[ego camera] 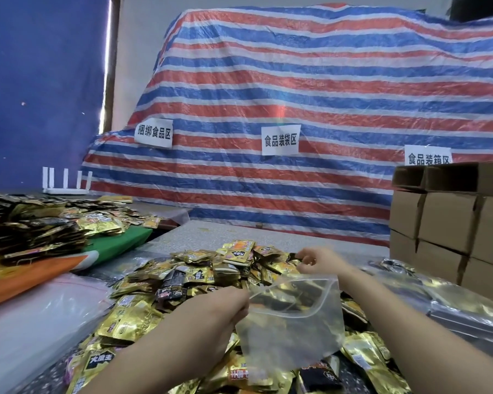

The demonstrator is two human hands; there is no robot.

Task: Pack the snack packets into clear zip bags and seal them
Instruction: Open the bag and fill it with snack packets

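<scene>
While the clear plastic zip bag (pixel 292 322) hangs near centre above the heap, its open mouth faces up and far-right, toward the right hand.

Item 1. Left hand (pixel 211 317), near centre: fingers curled, pinching the bag's left rim at the zip strip. The bag appears to hold few packets or none; the gold shapes seen through it may be the heap behind.

Item 2. Heap of small gold and black foil snack packets (pixel 199 280), spread over the near table beneath and around both hands.

Item 3. Right hand (pixel 315 258), just beyond the bag's mouth: fingers bent down onto the heap's far-right edge, seemingly closing on a packet, though blur hides the grip. Judgement: it is the nearer hand to the opening, and any packet travels a short way near and left into the mouth.

Item 4. Clear plastic sheeting (pixel 40 322), near left.

Item 5. Second pile of dark and gold packets (pixel 34 228), far left.

Item 6. Stacked brown cardboard boxes (pixel 450 220), right, contents unseen.

Item 7. Red, white and blue striped tarpaulin (pixel 310 95), far, bearing three white paper labels.
</scene>
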